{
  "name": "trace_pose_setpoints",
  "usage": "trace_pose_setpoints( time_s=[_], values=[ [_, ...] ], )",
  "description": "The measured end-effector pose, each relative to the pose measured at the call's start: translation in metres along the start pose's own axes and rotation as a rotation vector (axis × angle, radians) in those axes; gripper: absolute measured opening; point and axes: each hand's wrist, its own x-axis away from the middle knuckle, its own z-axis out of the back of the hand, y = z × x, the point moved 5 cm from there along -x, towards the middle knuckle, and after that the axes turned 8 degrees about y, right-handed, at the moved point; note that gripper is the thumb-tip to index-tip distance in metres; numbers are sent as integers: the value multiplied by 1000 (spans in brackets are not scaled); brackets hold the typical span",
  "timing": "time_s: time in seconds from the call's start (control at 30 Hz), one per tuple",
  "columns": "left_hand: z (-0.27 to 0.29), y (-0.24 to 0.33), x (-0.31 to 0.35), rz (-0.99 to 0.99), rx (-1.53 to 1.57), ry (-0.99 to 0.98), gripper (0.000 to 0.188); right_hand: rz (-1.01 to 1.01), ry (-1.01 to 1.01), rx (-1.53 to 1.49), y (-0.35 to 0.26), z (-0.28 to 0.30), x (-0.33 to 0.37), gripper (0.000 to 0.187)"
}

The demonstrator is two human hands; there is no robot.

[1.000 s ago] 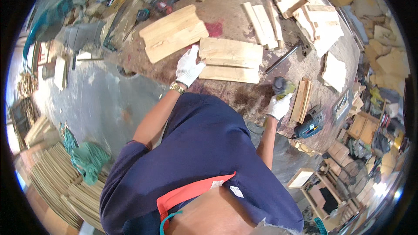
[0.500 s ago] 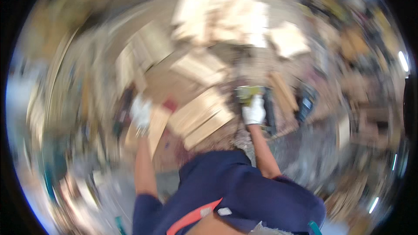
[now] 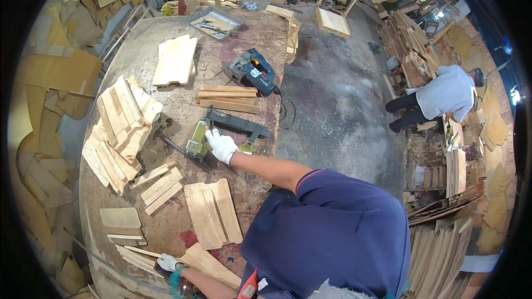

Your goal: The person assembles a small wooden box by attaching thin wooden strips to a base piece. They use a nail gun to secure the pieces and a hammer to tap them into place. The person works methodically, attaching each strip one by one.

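Right grip point(image 3: 222, 147) wraps around the green-and-black nail gun point(image 3: 198, 139).

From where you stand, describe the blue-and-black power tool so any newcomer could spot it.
Follow the big brown worktable along its right edge, up the picture past the person's right hand. Just beyond the stacked wooden strips sits the power tool. Its blue-and-black body sets it apart from the yellow-green tool at that hand.

White right glove point(image 3: 223, 147), yellow-green and black nailer point(image 3: 198, 139), navy shirt point(image 3: 332, 232).
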Motion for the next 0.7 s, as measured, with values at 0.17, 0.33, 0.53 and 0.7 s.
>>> trace_pose_setpoints(
  time_s=[0.17,0.33,0.53,0.7],
  values=[
    [30,-6,53,256,1037,-117,17,46,-78,-40,9,0,-32,86],
    [75,24,137,204,1052,-279,35,77,-240,-79,6,11,-48,93],
    [80,62,258,225,1308,-354,33,259,-174,-297,-51,24,18,64],
    [74,69,322,286,974,-872,40,5,-362,-854,-58,-14,89,65]
  ],
)
